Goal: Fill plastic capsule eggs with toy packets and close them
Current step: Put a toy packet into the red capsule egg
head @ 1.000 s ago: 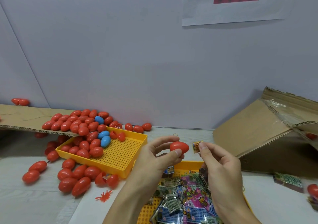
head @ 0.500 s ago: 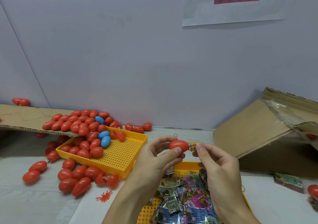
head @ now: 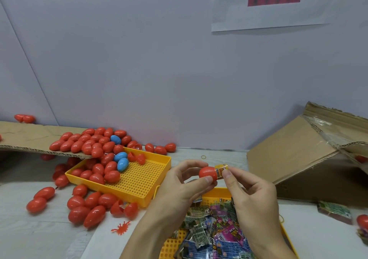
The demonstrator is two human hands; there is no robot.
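Note:
My left hand (head: pixel 184 183) pinches a red capsule egg half (head: pixel 207 172) between thumb and fingers, its open end facing right. My right hand (head: pixel 251 193) pinches a small folded toy packet (head: pixel 221 170), whose left end sits in the egg's opening. Below both hands a yellow tray (head: pixel 217 192) holds several colourful toy packets (head: pixel 217 231). A second yellow perforated tray (head: pixel 139 179) to the left holds several red eggs and blue eggs (head: pixel 121 160).
Red eggs (head: pixel 87 205) lie loose on the table left of the trays and on a cardboard sheet (head: pixel 29 137). A tilted cardboard box (head: pixel 310 159) stands at the right. A red splat toy (head: pixel 121 227) lies near my left forearm. More packets (head: pixel 334 211) sit far right.
My right hand has brought the packet leftward from a gap beside the egg half until its end entered the opening. My left hand kept the egg half nearly still.

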